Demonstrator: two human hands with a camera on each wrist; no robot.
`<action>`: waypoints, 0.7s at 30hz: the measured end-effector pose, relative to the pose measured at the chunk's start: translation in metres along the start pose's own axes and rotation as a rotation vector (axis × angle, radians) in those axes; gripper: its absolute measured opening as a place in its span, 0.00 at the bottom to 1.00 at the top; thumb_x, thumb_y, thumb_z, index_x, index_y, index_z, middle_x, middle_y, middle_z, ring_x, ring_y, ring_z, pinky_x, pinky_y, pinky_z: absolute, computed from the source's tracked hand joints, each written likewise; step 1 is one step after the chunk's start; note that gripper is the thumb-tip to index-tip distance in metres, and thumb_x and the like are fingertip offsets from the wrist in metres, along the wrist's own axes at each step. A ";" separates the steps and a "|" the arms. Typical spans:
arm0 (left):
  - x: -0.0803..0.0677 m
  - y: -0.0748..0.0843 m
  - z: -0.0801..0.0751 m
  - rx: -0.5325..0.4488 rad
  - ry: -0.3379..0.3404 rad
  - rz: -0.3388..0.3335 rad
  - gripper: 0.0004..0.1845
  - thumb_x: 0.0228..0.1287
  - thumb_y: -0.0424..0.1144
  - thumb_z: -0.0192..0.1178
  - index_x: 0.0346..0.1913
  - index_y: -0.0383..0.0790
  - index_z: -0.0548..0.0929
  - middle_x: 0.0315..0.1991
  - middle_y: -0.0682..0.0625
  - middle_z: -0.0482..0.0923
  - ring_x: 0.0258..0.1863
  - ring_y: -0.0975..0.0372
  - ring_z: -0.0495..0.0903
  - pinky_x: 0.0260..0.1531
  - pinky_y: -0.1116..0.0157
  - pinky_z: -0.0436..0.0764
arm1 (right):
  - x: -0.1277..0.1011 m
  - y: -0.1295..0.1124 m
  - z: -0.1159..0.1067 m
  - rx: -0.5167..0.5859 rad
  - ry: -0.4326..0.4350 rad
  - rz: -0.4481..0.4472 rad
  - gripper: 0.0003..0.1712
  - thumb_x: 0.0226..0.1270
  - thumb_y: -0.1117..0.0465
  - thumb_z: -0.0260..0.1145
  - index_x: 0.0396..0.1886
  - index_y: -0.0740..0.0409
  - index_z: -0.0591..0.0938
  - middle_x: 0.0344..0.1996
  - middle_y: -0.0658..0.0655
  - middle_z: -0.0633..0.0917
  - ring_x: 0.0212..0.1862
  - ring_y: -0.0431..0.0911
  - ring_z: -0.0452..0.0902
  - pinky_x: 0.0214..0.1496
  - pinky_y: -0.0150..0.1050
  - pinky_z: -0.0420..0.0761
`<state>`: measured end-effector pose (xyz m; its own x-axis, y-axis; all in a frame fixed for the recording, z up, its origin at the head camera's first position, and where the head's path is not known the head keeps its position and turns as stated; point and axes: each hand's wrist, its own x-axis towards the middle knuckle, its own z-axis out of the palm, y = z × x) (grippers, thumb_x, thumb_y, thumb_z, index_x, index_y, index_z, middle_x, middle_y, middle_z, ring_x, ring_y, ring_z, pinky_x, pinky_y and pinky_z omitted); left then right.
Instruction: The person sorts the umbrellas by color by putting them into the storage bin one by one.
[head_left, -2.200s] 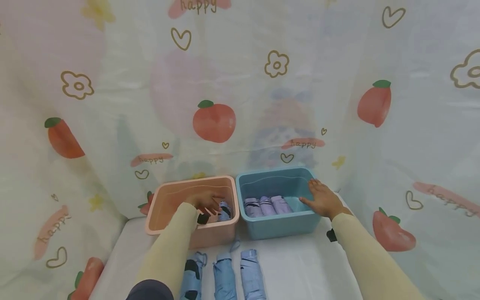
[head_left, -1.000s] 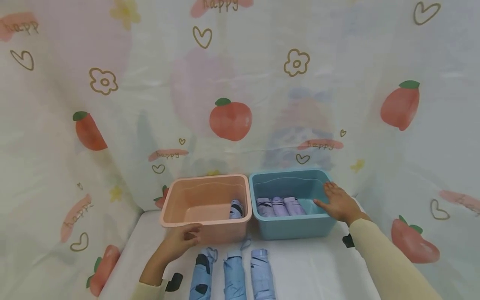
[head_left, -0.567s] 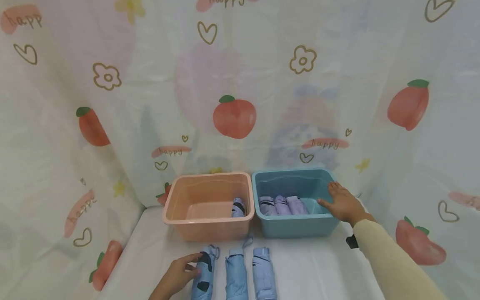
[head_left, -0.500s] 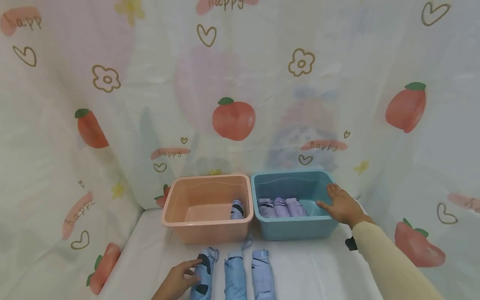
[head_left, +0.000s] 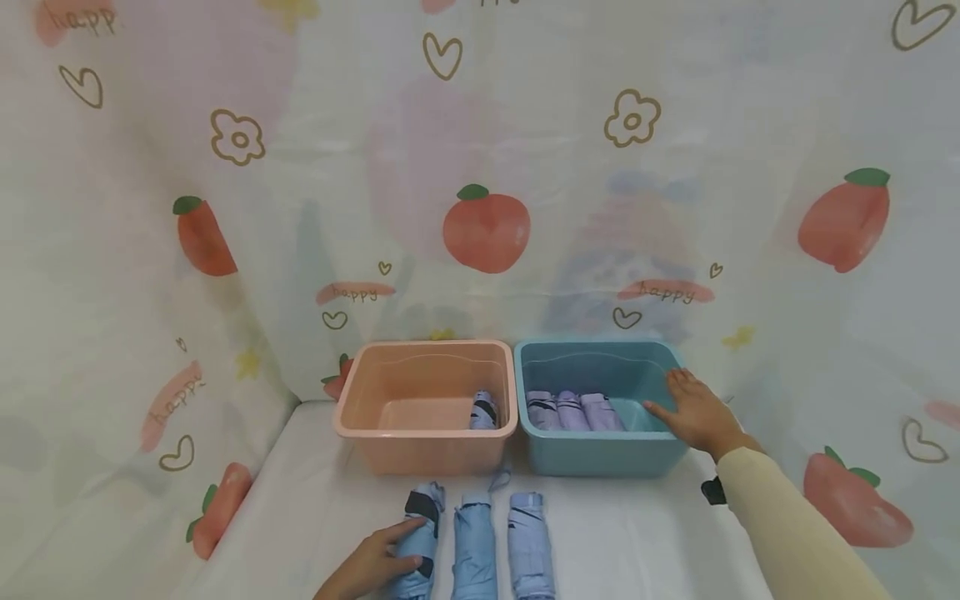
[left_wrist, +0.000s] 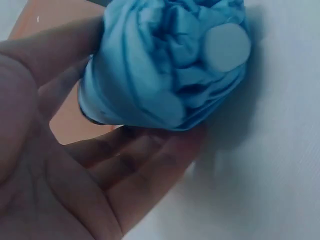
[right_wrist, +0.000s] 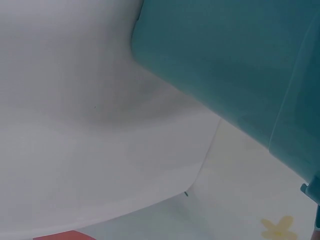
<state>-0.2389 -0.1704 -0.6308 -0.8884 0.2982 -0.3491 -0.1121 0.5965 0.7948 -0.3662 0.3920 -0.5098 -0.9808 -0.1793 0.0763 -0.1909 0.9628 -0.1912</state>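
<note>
Three folded blue umbrellas lie side by side on the white table near the front edge. My left hand (head_left: 375, 562) curls round the leftmost umbrella (head_left: 418, 542); in the left wrist view its fingers (left_wrist: 130, 160) wrap under the umbrella's bunched end (left_wrist: 165, 65). The middle umbrella (head_left: 472, 546) and right umbrella (head_left: 530, 542) lie untouched. My right hand (head_left: 693, 412) rests flat on the right rim of the blue bin (head_left: 600, 454), which holds three purple folded umbrellas (head_left: 573, 410). The pink bin (head_left: 420, 446) holds one umbrella (head_left: 483, 411). The right wrist view shows only the blue bin's wall (right_wrist: 235, 65).
The two bins stand side by side at the back of the white table (head_left: 637, 533). A printed cloth (head_left: 487, 225) with peaches, hearts and flowers hangs behind and on both sides, closing in the space.
My left hand left the pink bin, came back to the front of the table and took hold of the leftmost blue umbrella. The right hand stayed on the blue bin's rim.
</note>
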 end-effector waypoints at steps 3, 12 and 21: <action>0.004 0.005 0.004 -0.034 0.020 -0.007 0.33 0.53 0.52 0.71 0.64 0.55 0.77 0.65 0.36 0.69 0.58 0.36 0.71 0.48 0.35 0.72 | -0.002 0.004 0.000 0.007 -0.001 0.006 0.55 0.72 0.33 0.48 0.71 0.81 0.51 0.70 0.79 0.51 0.72 0.70 0.41 0.70 0.63 0.43; -0.001 0.002 -0.001 -0.117 -0.010 0.048 0.30 0.50 0.44 0.74 0.60 0.55 0.81 0.60 0.40 0.74 0.41 0.51 0.78 0.39 0.48 0.78 | -0.004 0.008 0.005 0.025 -0.017 0.013 0.57 0.71 0.31 0.47 0.71 0.81 0.50 0.71 0.79 0.50 0.72 0.70 0.39 0.70 0.63 0.42; -0.021 0.051 -0.052 0.044 -0.136 0.252 0.26 0.51 0.41 0.73 0.56 0.62 0.83 0.49 0.56 0.80 0.41 0.55 0.74 0.37 0.55 0.78 | -0.002 0.003 0.004 0.004 -0.012 0.019 0.59 0.69 0.28 0.45 0.71 0.80 0.50 0.71 0.78 0.50 0.73 0.69 0.39 0.70 0.63 0.41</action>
<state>-0.2494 -0.1854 -0.5574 -0.8174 0.5368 -0.2092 0.1266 0.5216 0.8437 -0.3647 0.3945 -0.5140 -0.9847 -0.1634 0.0608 -0.1723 0.9653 -0.1964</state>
